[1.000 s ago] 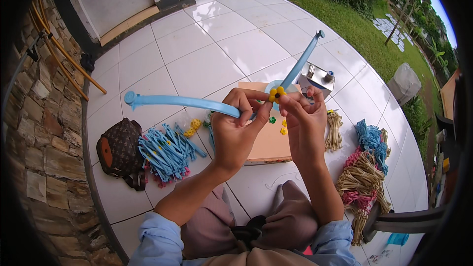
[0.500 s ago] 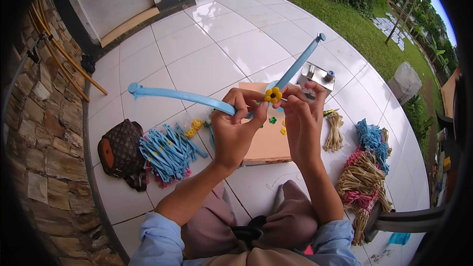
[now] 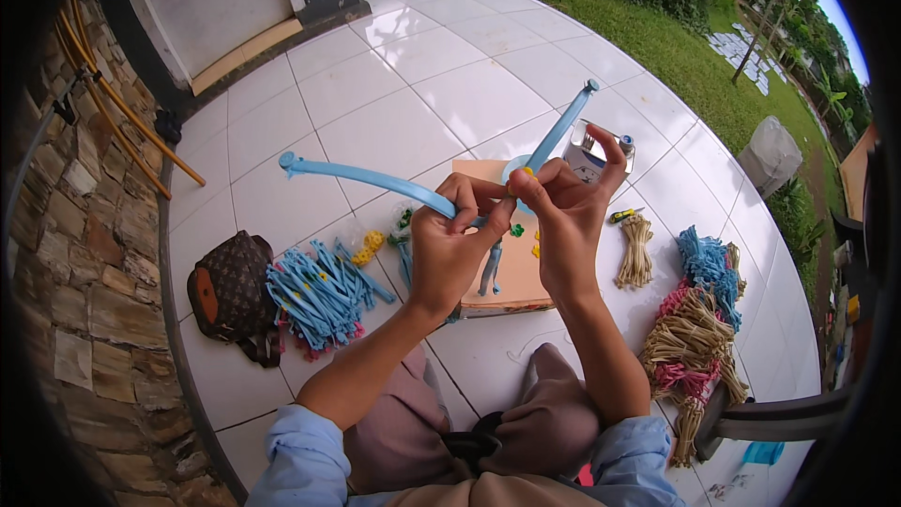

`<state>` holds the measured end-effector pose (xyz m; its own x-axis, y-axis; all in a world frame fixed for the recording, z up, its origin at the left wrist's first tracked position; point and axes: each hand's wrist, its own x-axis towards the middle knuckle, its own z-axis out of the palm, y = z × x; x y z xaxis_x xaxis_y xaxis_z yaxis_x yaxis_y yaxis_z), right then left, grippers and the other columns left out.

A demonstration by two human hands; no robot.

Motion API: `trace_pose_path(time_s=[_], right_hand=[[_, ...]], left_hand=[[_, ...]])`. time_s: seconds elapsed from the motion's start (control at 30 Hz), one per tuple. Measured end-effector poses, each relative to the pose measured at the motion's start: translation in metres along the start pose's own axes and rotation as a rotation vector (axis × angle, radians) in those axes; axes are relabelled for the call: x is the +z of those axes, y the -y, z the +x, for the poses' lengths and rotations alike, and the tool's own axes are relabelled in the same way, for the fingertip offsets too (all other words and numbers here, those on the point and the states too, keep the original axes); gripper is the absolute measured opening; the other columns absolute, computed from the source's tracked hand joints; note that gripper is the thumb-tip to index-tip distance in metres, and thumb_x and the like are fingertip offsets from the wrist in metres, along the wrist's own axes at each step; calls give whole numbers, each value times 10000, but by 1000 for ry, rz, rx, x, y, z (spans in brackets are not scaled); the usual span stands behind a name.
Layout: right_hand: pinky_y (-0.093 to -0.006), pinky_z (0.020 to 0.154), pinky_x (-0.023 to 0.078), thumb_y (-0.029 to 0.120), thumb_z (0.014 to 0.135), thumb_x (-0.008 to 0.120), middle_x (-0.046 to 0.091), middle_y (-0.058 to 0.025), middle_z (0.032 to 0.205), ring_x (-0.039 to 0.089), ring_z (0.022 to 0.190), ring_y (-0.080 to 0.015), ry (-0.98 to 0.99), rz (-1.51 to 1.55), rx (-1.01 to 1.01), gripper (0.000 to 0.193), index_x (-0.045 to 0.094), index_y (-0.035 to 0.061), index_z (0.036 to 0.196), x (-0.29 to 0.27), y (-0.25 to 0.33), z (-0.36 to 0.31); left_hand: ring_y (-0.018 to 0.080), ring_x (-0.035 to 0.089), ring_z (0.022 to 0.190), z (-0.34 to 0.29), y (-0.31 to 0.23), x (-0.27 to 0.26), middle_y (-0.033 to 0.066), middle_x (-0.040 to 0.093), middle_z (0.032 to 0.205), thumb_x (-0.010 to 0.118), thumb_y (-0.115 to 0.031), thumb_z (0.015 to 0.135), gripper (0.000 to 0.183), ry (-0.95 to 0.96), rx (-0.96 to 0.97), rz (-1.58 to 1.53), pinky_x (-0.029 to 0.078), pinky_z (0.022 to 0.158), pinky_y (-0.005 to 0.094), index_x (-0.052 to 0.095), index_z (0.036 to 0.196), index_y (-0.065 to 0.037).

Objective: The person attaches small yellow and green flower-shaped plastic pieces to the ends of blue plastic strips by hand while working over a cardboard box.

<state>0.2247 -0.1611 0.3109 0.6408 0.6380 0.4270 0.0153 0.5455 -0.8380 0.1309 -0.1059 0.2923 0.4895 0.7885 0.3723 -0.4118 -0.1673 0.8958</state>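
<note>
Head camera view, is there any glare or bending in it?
Head view: pale glare lies on the glossy white floor tiles; head view again: tile joints bow, the foot of the brown stone wall curves, and black vignetting fills the corners.

Bag [image 3: 235,291] on the floor [image 3: 385,84] at left, strap pile [image 3: 319,291] right of it, board [image 3: 523,272] beneath the hands [image 3: 449,258], can [image 3: 587,158] behind, cord bundle [image 3: 635,253] right of board, cord heap [image 3: 693,338] farther right.
</note>
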Motion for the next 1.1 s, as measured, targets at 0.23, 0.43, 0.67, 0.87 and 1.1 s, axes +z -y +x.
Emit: trace_pose_path(time_s=[0.23, 0.43, 0.67, 0.87, 1.1], right_hand=[[-230, 646, 438, 33, 772, 649, 538, -56, 660, 559, 682, -126, -6, -32, 23, 645, 188, 83, 1221, 2, -12, 2], [-243, 697, 440, 125, 850, 565, 587, -104, 756, 574, 745, -146, 28, -33, 118, 582, 149, 82, 1255, 1, -20, 4], [-344, 860, 418, 20, 862, 390, 531, -121, 1039, 534, 979, -212, 504, -219, 181, 545, 95, 81, 1317, -9, -46, -8], [-300, 760, 476, -151, 770, 387, 559, -166, 993, 588, 871, -196, 630, -97, 232, 664, 73, 107, 1295, 19, -36, -1], [-333, 822, 478, -1, 832, 520, 554, -212, 1077, 590, 924, -234, 569, 28, 456, 623, 94, 62, 1282, 26, -30, 30]], left_hand=[[96, 567, 694, 3, 9, -5, 105, 599, 829, 621, -7, 785, 385, -24, -27, 32, 496, 598, 225, 295, 595, -85], [119, 571, 716, 8, 11, -11, 113, 600, 840, 620, -46, 798, 379, -84, -60, 8, 505, 641, 254, 305, 596, -104], [118, 574, 683, 31, -1, -30, 126, 607, 908, 641, -70, 786, 314, -250, -69, -242, 506, 702, 254, 348, 678, -100], [204, 609, 802, 60, -12, -96, 161, 608, 866, 414, -516, 873, 564, 37, -527, 178, 499, 769, 297, 472, 1027, 23], [252, 409, 1104, 13, -24, -113, 64, 430, 1140, 720, -113, 678, 502, 88, 471, 1195, 410, 923, 356, 495, 1121, -178]])
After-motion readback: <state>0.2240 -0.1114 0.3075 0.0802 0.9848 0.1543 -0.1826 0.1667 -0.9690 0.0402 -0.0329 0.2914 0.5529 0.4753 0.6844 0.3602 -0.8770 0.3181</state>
